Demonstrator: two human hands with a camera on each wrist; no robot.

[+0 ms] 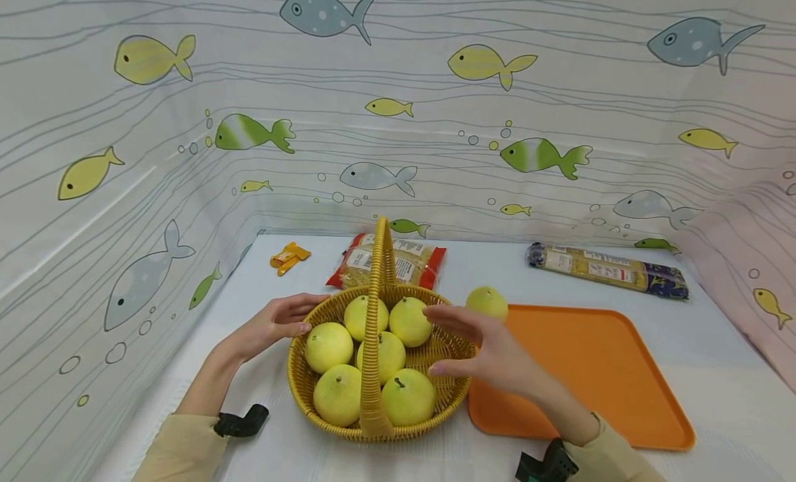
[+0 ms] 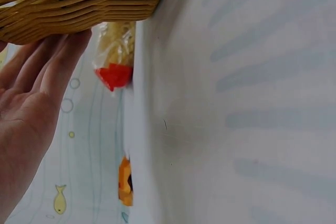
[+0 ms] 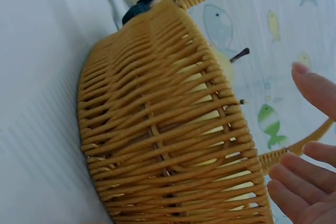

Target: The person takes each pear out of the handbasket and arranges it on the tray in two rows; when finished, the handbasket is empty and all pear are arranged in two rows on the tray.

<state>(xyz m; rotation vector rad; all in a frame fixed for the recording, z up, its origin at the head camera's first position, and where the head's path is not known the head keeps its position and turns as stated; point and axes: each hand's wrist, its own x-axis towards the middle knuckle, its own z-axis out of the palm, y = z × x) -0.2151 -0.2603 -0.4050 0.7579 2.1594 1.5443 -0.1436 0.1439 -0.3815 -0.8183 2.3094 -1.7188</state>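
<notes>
White fabric walls printed with yellow, green and grey-blue fish surround a white table, where a person in beige sleeves reaches out both bare hands. Between the two sets of fingers sits a golden wicker basket, upright, its tall arched handle rising from front to back. Six round, yellow-green fruits lie inside; some have short dark stems.

Fingers of the left hand are straight and relaxed, set against the basket's left outer side, with the thumb at the rim; they are not clenched. Fingers of the right hand are released too, thumb and fingertips spread well apart over the basket's right side, with nothing between them. A gap in the fruit shows just below that thumb.

Just beyond the right fingers, a seventh fruit sits by the back left corner of an orange tray, which spreads out to the right of that hand. Past the left fingertips, behind the basket, lies a clear packet with red ends; farther left are small orange wrapped pieces. Well beyond the right hand, a long packet with dark blue ends lies slanted.
</notes>
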